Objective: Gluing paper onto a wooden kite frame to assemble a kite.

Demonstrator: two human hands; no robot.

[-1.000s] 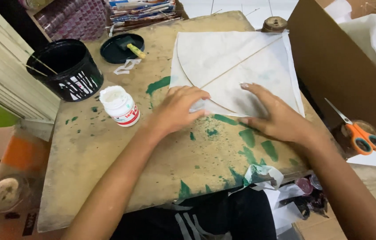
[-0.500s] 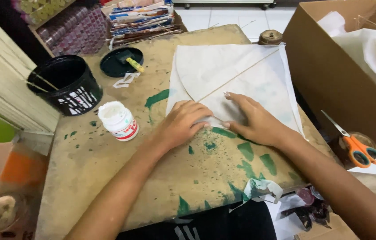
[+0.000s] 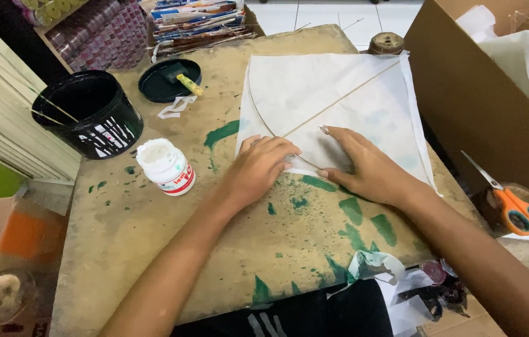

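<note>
A thin white paper kite (image 3: 339, 106), roughly diamond-shaped with a straight spine stick and a bowed cross stick, lies flat in the upper centre of the frame on a worn tan board (image 3: 152, 249) smeared with green paint; both hands press on its lower corner. The left hand (image 3: 258, 168) lies palm down with fingers curled loosely over the paper edge, gripping nothing; the right hand (image 3: 364, 165) is spread flat, fingers extended across the sheet. Left of the hands stands a small white plastic glue jar (image 3: 166, 166) with a red label, open-topped as far as the view shows; above it a glossy black bucket (image 3: 89, 118) holds thin sticks; a round black lid (image 3: 168, 81) lies beside it. At right, orange-handled scissors (image 3: 514, 203) rest near a brown cardboard box (image 3: 464, 93).
</note>
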